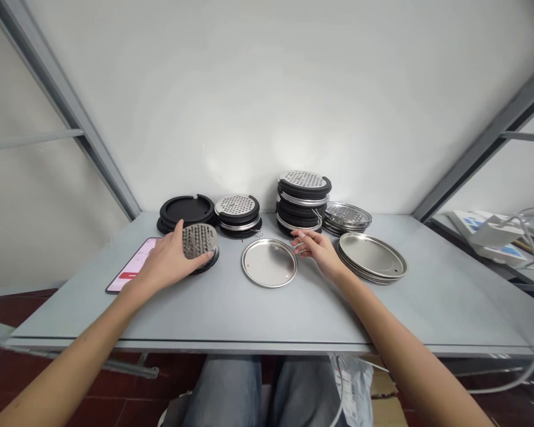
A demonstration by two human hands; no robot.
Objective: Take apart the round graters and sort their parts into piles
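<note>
My left hand (pixel 171 259) grips a grey spiked round grater disc (pixel 199 241), which rests tilted on a black round base (pixel 210 264). My right hand (pixel 319 252) is open, with its fingers apart and holding nothing. It sits between a flat steel disc (pixel 269 263) and a stack of steel plates (pixel 372 257). Behind it rises a tall stack of black rings with steel bands (pixel 301 209), topped by a perforated steel disc (pixel 303 179). A black ring with a perforated steel disc (pixel 237 206) and a bare black round lid (pixel 187 209) stand further left.
A stack of perforated steel trays (pixel 346 216) stands at the back right. A phone (pixel 132 265) lies partly behind my left hand. The grey shelf (pixel 267 314) meets a white wall, with metal struts on both sides and a white cable at the right.
</note>
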